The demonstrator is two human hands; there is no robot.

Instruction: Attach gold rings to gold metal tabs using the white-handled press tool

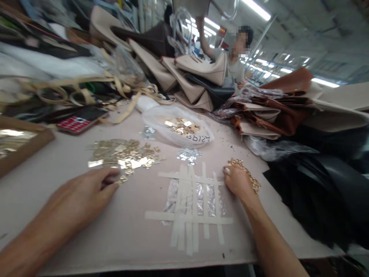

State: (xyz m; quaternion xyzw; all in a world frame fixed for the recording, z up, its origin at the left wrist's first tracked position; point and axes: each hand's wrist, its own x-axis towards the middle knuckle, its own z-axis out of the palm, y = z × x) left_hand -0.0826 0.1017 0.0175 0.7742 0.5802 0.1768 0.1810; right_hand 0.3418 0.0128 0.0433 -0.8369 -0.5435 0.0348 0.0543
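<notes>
At the left, my left hand (86, 192) has its thumb and fingers pinched at the near edge of a pile of flat gold metal pieces (123, 152); a small gold piece (122, 179) lies by the fingertips, and whether they hold it is unclear. My right hand (235, 179) rests with curled fingers at the left side of a heap of small gold parts (250, 177); what its fingertips hold is too small to tell. Between the hands, strips of pale tape (188, 219) cross over clear plastic on the table. Beyond the tape are small silver pieces (188, 154).
An open plastic bag (184, 127) holds gold pieces. A red and black object (79, 121) and a cardboard box (34, 144) are at left. Bags (196, 80) pile up behind, black material (314, 196) lies right, and a person (236, 61) stands beyond.
</notes>
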